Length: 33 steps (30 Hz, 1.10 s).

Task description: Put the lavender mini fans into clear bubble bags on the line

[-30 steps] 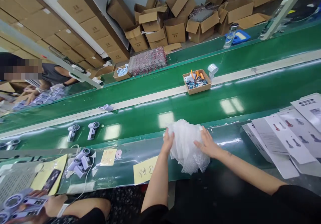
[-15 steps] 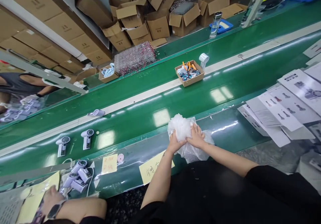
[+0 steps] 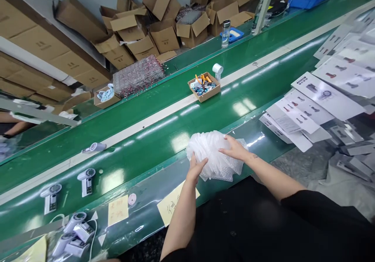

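bright | white glare on green belt | edges stretched

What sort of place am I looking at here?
Probably a factory assembly or packing line: a long green conveyor-like surface runs across the view, handheld devices lie on it, and open cardboard boxes crowd the far side.

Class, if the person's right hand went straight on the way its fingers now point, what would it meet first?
Most likely the bubble wrap bundle: the right hand points into it and seems to be touching it, though the exact contact is unclear from this view.
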Tool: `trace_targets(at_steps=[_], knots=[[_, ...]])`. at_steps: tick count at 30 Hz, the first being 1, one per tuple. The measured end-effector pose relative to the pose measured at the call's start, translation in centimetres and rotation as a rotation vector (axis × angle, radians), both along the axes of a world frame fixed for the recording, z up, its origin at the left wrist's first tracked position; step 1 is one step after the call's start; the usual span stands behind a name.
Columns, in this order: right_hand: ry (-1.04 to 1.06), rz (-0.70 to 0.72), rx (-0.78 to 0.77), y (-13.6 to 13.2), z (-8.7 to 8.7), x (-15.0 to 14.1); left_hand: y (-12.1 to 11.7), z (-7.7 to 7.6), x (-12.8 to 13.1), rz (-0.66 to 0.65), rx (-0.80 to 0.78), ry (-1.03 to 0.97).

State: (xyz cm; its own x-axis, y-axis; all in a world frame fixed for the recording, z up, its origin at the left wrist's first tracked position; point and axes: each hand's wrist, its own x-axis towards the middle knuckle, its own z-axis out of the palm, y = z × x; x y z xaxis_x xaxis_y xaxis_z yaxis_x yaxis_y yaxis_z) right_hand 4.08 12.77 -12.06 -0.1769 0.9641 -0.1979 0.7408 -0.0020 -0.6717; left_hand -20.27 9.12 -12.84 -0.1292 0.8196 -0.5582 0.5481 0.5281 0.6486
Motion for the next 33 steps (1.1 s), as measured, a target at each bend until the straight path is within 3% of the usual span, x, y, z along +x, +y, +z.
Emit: trace_targets(at_steps=[4,7,10,12,14,16,17,18,20,22,24,26,28,30,33], knots=[[-0.189,0.139,-0.164,-1.8,-0.2,1.8,-0.6,1.7,0.2,0.057,0.084,0.150],[-0.279,0.091,-0.258,-1.9,-1.0,0.9,-0.8,2.2,2.9,0.011,0.097,0.328],[-0.267,0.015,-0.288,-0.7,-0.9,-0.6,-1.2,2.6,5.7,0.029,0.113,0.482],[-0.197,0.034,-0.324,0.2,0.1,-0.6,-1.2,3.3,7.1,-0.002,0.277,0.594],[-0.100,0.137,-0.319,0.8,1.6,1.0,-0.9,4.2,8.4,-0.152,0.469,0.676],[-0.031,0.219,-0.191,0.9,3.4,4.6,-0.1,5.1,9.8,-0.384,0.539,0.695],[-0.037,0.191,-0.072,0.9,4.4,7.1,0.3,5.3,10.6,-0.491,0.526,0.692],[-0.075,0.115,0.066,1.0,5.3,9.9,0.7,5.4,11.3,-0.578,0.495,0.688],[-0.263,-0.222,0.294,1.3,6.8,16.2,1.4,5.2,12.7,-0.675,0.415,0.684],[-0.459,-0.477,0.269,1.8,7.6,22.0,1.8,4.7,13.6,-0.693,0.354,0.675],[-0.529,-0.532,0.077,2.5,7.9,26.2,1.7,4.3,14.1,-0.691,0.336,0.659],[-0.541,-0.505,-0.040,3.0,8.2,28.1,1.4,4.4,14.1,-0.686,0.367,0.650],[-0.549,-0.473,0.009,3.1,8.9,27.6,0.9,4.8,13.6,-0.640,0.446,0.663],[-0.501,-0.383,0.132,3.1,10.1,25.0,0.3,5.3,12.6,-0.495,0.545,0.685],[-0.280,-0.027,0.248,3.1,10.9,17.9,-0.8,5.3,10.4,-0.153,0.644,0.666]])
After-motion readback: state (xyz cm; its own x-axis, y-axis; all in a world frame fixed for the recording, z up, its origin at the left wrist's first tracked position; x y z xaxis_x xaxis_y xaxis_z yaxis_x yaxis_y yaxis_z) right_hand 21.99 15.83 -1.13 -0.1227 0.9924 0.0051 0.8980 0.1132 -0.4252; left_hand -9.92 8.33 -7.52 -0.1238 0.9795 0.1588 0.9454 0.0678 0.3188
